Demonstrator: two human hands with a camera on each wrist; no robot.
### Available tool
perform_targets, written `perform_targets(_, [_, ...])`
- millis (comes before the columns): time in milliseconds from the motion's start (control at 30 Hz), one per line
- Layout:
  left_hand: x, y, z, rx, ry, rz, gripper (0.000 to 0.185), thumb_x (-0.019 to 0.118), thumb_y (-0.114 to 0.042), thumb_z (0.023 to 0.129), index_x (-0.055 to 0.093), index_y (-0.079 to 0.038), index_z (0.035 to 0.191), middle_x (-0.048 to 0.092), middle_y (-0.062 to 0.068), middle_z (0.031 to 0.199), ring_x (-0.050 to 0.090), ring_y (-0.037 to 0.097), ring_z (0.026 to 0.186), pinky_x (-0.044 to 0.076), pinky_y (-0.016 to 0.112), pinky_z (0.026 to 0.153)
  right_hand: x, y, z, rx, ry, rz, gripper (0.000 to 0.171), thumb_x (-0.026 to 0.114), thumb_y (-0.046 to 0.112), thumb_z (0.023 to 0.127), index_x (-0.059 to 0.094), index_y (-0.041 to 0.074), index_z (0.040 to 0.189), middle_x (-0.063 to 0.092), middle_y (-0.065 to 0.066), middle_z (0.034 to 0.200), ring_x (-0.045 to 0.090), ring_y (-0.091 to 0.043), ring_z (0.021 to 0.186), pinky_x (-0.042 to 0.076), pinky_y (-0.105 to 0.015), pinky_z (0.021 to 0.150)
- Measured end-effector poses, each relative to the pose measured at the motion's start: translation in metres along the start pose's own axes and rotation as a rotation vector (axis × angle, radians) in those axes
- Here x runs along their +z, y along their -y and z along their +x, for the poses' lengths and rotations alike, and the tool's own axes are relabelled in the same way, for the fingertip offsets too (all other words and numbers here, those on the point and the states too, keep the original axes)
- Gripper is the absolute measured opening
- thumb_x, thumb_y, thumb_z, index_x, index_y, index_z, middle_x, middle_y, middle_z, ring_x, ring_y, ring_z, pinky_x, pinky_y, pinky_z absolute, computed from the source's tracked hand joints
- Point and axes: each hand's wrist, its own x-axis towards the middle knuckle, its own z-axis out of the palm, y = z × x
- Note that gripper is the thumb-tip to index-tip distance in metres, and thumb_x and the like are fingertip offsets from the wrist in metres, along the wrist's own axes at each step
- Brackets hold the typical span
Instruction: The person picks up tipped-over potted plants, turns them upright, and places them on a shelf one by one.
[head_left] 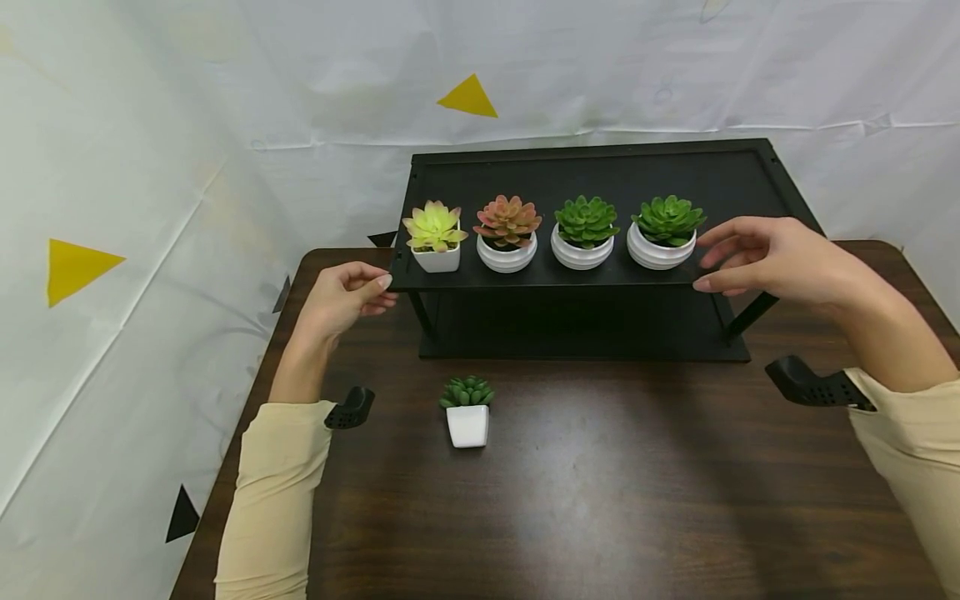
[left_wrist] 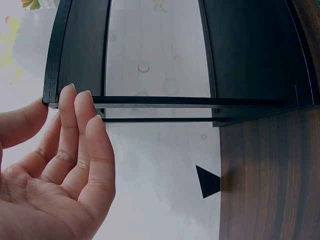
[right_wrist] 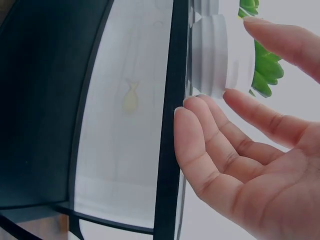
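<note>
A black two-tier shelf [head_left: 525, 171] stands at the back of the table, with a row of potted artificial succulents on its top. My left hand [head_left: 341, 298] pinches the shelf's front left corner between thumb and fingers, as the left wrist view also shows. Nearest to it is a yellow succulent [head_left: 433, 229] in a square white pot. Beside the rightmost green succulent [head_left: 666, 229], in a round ribbed white pot, my right hand [head_left: 772, 258] has its thumb and fingers spread apart. In the right wrist view, the index fingertip is right at that pot [right_wrist: 212, 55].
Between the end plants sit a reddish succulent [head_left: 507, 229] and another green succulent [head_left: 585, 232]. A small green succulent in a square white pot [head_left: 468, 425] stands on the brown wooden table [head_left: 600, 500], in front of the shelf. White sheeting [head_left: 337, 75] hangs behind and at left.
</note>
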Motion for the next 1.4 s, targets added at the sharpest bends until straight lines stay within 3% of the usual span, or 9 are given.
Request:
perform_targets(233, [0.0,-0.001,0.0,0.002,-0.002,-0.006,0.026,0.057,-0.011,0.092,0.055,0.01,0.107,0.064,0.007,0.081,0.063,0.008,0.069,0.053,0.025,0.07,0.006,0.0,-0.006,-0.022,0.006,0.048,0.045,0.066,0.007,0.084,0.047,-0.002,0.123,0.058,-0.007,0.095,0.062,-0.008,0.076,0.052,-0.025,0.064])
perform_targets(800, [0.0,-0.001,0.0,-0.008,-0.003,-0.009,0.026,0.056,-0.011,0.092,0.055,0.01,0.107,0.064,0.005,0.08,0.063,0.008,0.069,0.053,0.027,0.071,0.024,0.001,-0.012,-0.135,0.081,0.004,0.036,0.066,0.008,0.084,0.052,-0.002,0.116,0.063,-0.003,0.093,0.06,-0.007,0.078,0.047,-0.02,0.065])
perform_targets(1167, [0.0,0.0,0.001,-0.012,-0.007,-0.006,0.026,0.057,-0.011,0.091,0.056,0.009,0.107,0.064,0.003,0.079,0.064,0.012,0.072,0.053,0.034,0.076,0.057,0.001,-0.01,-0.164,0.167,0.054,0.036,0.069,0.016,0.083,0.055,0.002,0.113,0.062,-0.007,0.097,0.059,-0.011,0.083,0.048,-0.024,0.069])
perform_targets(1400, [0.0,0.001,0.001,-0.006,-0.005,-0.01,0.026,0.057,-0.011,0.091,0.056,0.009,0.107,0.064,0.002,0.078,0.064,0.015,0.073,0.053,0.023,0.067,0.082,0.003,-0.003,-0.163,0.212,0.114,0.037,0.07,0.02,0.082,0.056,0.002,0.111,0.061,-0.006,0.094,0.059,-0.015,0.084,0.049,-0.027,0.069])
